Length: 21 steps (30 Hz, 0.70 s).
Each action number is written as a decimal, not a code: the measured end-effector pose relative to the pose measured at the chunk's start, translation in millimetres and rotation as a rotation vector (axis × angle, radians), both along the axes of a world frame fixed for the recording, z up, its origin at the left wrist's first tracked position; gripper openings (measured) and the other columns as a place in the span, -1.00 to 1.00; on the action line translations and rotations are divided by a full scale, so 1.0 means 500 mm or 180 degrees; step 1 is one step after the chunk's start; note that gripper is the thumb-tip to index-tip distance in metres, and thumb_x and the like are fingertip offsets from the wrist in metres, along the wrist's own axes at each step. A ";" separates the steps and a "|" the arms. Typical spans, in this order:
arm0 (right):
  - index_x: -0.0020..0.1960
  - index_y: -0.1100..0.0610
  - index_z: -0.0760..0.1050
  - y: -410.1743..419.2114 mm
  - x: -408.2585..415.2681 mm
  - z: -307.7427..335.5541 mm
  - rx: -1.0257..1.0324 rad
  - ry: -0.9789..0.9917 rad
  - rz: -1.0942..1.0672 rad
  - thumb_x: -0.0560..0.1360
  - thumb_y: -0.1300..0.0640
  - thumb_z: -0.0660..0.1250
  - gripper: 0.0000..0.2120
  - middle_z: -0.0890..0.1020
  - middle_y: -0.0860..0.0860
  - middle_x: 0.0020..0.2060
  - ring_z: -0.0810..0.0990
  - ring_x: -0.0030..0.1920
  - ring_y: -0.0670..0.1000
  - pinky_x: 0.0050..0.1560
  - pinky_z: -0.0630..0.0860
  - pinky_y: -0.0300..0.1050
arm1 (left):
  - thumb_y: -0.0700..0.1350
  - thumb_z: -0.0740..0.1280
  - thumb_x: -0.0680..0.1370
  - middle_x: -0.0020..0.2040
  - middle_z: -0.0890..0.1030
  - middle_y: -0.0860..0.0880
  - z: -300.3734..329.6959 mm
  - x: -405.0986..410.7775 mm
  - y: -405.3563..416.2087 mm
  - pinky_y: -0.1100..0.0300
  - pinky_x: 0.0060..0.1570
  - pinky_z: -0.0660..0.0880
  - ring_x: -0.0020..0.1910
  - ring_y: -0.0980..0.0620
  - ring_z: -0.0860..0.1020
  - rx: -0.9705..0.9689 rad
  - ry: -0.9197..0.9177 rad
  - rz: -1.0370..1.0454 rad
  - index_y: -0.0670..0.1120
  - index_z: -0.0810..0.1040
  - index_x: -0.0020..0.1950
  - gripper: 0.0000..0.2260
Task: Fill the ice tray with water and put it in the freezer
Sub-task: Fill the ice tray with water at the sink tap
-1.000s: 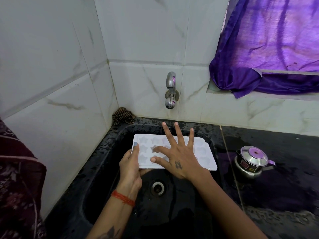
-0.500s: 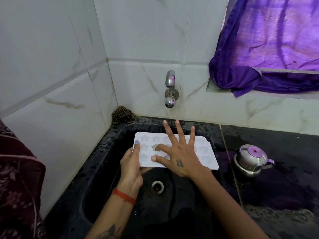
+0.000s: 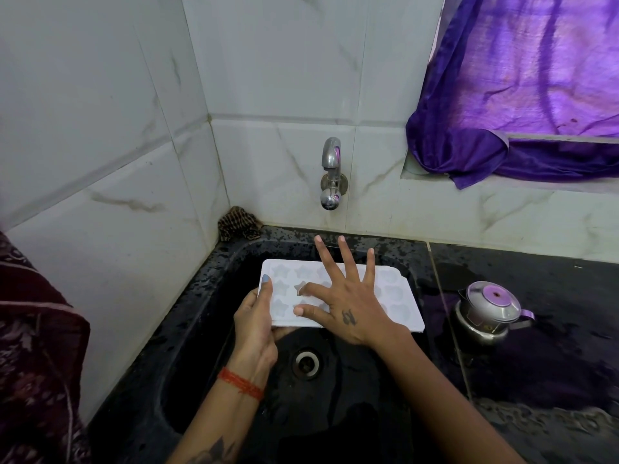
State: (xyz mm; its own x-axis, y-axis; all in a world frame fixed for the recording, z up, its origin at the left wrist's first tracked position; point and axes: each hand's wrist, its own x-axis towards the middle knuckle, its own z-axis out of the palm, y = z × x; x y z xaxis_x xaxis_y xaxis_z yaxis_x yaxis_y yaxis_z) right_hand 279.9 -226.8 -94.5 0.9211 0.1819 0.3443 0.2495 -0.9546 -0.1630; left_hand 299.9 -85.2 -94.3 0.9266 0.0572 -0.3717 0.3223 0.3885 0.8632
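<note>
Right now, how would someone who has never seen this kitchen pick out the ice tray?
Find the black sink in the corner of the white tiled walls, below the steel tap. Over the basin, the left hand grips a flat white tray by its left edge while the right hand lies spread across it. That ice tray alone is white, with star-shaped moulds.

Tap (image 3: pixel 331 175) overhanging sink (image 3: pixel 201 329), kettle (image 3: pixel 485 313) right

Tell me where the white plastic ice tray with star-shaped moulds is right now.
In the head view, the white plastic ice tray is held over the black sink, below the steel wall tap; the left hand grips its left edge, the right hand lies spread on top.
</note>
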 end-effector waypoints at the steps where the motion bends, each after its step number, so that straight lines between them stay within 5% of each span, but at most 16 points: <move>1: 0.11 -0.25 0.49 0.000 -0.001 -0.001 -0.0004 -0.0036 -0.0004 0.41 -0.46 -0.18 -0.40 -0.23 -0.07 0.51 -0.35 0.49 0.15 0.31 -0.46 0.35 | 0.04 0.29 0.57 -0.12 0.67 -0.11 -0.001 0.000 0.000 0.05 -0.34 0.63 -0.20 -0.06 0.64 -0.0008 -0.0001 0.0000 -0.09 0.56 -0.04 -0.80; 10: 0.10 -0.21 0.47 0.001 -0.005 -0.001 0.0003 -0.0074 -0.0102 0.39 -0.47 -0.27 -0.33 -0.25 -0.07 0.50 -0.36 0.48 0.14 0.30 -0.50 0.32 | 0.05 0.30 0.56 -0.13 0.67 -0.10 -0.002 0.001 0.000 0.11 -0.40 0.60 -0.21 -0.04 0.64 0.0015 -0.0033 -0.0002 -0.08 0.56 -0.07 -0.79; 21: 0.15 -0.16 0.46 0.040 0.011 0.021 0.0013 0.0072 0.0098 0.47 -0.36 -0.07 -0.50 -0.29 -0.05 0.50 -0.42 0.46 0.14 0.30 -0.49 0.32 | 0.01 0.28 0.58 -0.17 0.67 -0.07 -0.004 -0.003 0.000 0.16 -0.47 0.56 -0.37 0.06 0.66 0.0000 -0.0108 -0.0038 -0.06 0.58 -0.05 -0.83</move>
State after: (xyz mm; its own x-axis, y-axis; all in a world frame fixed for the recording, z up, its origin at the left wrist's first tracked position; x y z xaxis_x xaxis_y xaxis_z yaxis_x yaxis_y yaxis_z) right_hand 285.2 -206.9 -83.8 0.9226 0.2090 0.3243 0.2750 -0.9458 -0.1727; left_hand 298.6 -85.1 -96.2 0.9392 0.0459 -0.3402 0.2977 0.3849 0.8736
